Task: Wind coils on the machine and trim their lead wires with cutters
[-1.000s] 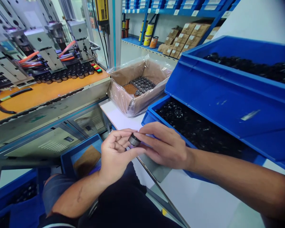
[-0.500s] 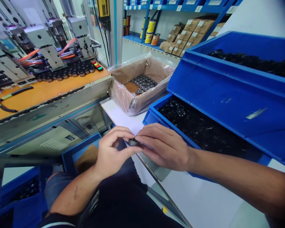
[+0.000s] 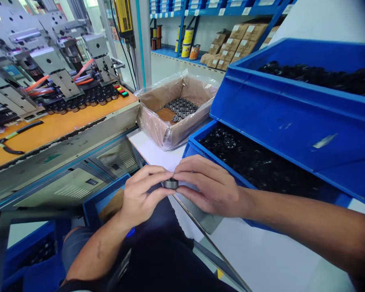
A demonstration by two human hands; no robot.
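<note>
A small dark round part (image 3: 170,184) with a smooth grey rim is held between both hands, above my lap near the edge of the white table (image 3: 237,247). My left hand (image 3: 142,192) pinches it from the left with thumb and fingertips. From the right, my right hand (image 3: 211,186) grips the same part, its thumb below and its fingers on top. The fingertips partly cover the part's upper side. Just beyond my right hand is a blue bin (image 3: 194,142) full of black parts.
A plastic-lined cardboard box (image 3: 182,132) holds rows of parts. One larger blue bin (image 3: 286,117) rests over the lower one. At left, an orange bench (image 3: 63,121) carries machinery, a row of dark round parts and pliers (image 3: 10,140). Blue bins (image 3: 42,271) stand low at left.
The view has shifted slightly. My left fingers have straightened over the part, and more of its grey rim shows between my hands.
</note>
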